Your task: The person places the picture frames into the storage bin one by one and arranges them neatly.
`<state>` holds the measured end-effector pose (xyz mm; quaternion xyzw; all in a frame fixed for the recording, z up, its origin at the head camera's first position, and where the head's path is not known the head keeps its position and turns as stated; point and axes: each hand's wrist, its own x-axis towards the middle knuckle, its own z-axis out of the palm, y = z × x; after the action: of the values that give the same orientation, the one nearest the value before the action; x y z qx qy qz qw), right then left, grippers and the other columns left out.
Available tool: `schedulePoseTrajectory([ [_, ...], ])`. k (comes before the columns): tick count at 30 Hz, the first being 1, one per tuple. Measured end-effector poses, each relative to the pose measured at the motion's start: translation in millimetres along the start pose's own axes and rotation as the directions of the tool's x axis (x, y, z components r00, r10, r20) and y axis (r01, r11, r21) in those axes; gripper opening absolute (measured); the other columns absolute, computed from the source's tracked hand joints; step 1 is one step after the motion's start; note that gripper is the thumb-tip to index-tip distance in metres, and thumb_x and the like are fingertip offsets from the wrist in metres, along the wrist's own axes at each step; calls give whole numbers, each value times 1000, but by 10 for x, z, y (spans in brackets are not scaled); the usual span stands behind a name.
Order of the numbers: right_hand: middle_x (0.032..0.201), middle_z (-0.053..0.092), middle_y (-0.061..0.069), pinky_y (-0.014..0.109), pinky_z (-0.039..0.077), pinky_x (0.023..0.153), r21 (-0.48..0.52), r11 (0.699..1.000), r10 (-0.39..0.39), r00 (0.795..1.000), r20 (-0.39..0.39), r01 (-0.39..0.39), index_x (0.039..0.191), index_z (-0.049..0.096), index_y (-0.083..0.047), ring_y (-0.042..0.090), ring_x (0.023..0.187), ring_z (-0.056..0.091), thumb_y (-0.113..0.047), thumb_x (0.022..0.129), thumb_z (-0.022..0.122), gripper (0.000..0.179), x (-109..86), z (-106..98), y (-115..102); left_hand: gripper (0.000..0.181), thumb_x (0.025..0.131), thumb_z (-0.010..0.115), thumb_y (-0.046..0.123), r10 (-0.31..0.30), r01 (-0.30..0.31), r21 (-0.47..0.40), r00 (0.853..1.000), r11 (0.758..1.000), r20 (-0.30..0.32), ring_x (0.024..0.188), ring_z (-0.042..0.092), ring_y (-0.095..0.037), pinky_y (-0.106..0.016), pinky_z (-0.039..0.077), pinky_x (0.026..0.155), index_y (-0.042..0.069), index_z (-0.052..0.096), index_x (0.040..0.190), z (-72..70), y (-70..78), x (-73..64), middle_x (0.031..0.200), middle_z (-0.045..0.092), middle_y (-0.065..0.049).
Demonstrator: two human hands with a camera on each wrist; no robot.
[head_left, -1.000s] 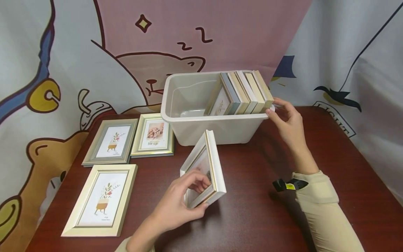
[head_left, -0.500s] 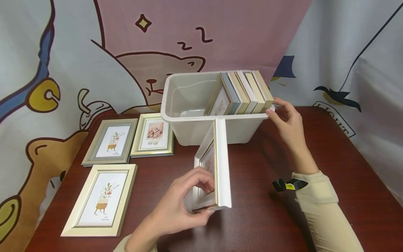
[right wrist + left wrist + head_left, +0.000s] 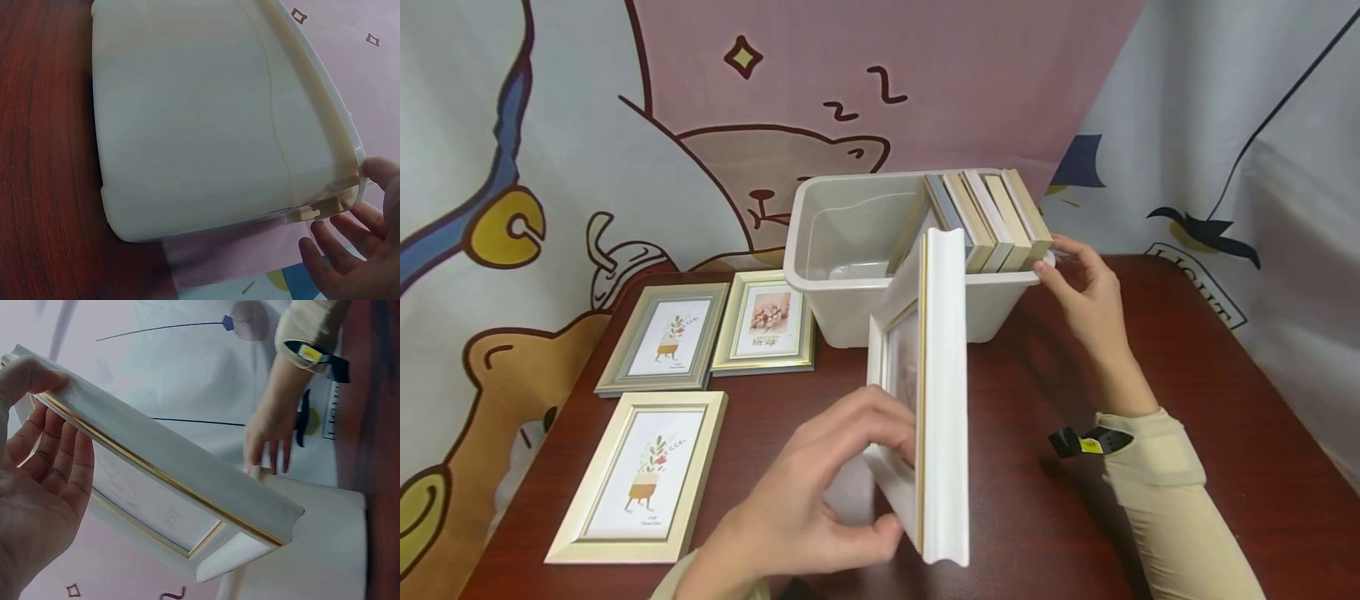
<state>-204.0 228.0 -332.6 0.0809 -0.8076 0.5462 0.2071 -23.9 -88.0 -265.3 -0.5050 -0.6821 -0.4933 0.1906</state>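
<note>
A: Began at the left and found what?

B: Found no shift over the last second: cream frame (image 3: 638, 475), gray frame (image 3: 664, 337) and gold frame (image 3: 764, 321), all seen flat on the table (image 3: 1026, 517).

A: Passed on to the left hand (image 3: 793, 492). Noticed a change?

B: Did. Pinched the white frame (image 3: 943, 400) between thumb and bent fingers throughout, but swung it rightward, raised it and turned it nearly edge-on to the head view. Held it above the table, before the bin (image 3: 850, 317), hiding part of the front wall.

A: Took that to mean what?

B: Judged it closer in angle to the leaning frame row (image 3: 977, 221) inside, but not yet put in.

A: Ended at the right?

B: Saw the right hand (image 3: 1092, 296) unmoved, gripping the bin's right end with thumb and bent fingers. Could not tell how firmly.
</note>
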Motion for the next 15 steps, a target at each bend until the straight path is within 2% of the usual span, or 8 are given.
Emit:
schedulePoseTrajectory([
  [6,136,62,-4,7,49,89,5,1000,1,1000,-5,-1,133,61,-4,-6,109,58,-16,94,68,41,-10,1,-17,49,59,70,-4,110,-110,18,994,994,-22,102,60,-19,-28,55,88,-3,61,107,-67,-9,45,105,62,-11],
  [15,135,61,-5,7,48,90,2,1000,15,1000,-8,-15,133,61,-4,-5,109,57,-14,95,67,40,-3,4,-8,44,64,72,-3,186,-185,39,981,982,-48,103,58,-24,-34,53,89,-7,62,107,-177,-68,79,109,61,-15],
])
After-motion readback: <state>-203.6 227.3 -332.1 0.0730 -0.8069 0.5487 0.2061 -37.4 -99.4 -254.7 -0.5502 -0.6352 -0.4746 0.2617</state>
